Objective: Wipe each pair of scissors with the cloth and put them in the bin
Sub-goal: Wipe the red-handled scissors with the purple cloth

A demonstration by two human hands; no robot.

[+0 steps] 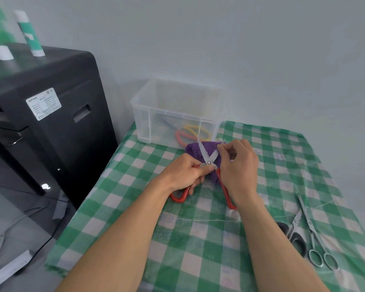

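We see the left hand [182,174] curled round the red-handled scissors [208,163], thumb just below the pivot, with one red loop sticking out under the palm. The right hand [238,165] pinches the tip of the right blade between thumb and forefinger; we cannot tell if a fold of cloth sits in that pinch. The blades are spread in a V over the purple cloth [193,149], which lies bunched on the table directly under them.

We judge the step as wiping this pair, not binning yet. The next move calls for sliding the pinch along the edge with care, closing the blades, then lifting toward the clear bin [143,123] at 11 o'clock, near the cloth. The bin already holds scissors with yellow and red loops [188,131].

At 4 o'clock from the hands, well apart, two pairs wait: the black-handled pair [297,241] and the steel pair [310,226], lying side by side.

The surface is a green-and-white check tablecloth [198,249], seemingly under a clear film. At 9 o'clock stands a black cabinet [51,144] with a label, and a green-and-white tube [30,34] and a white cup [2,52] on top. A plain pale wall [261,49] stands behind. Cables [0,239] lie on the floor at 8 o'clock.
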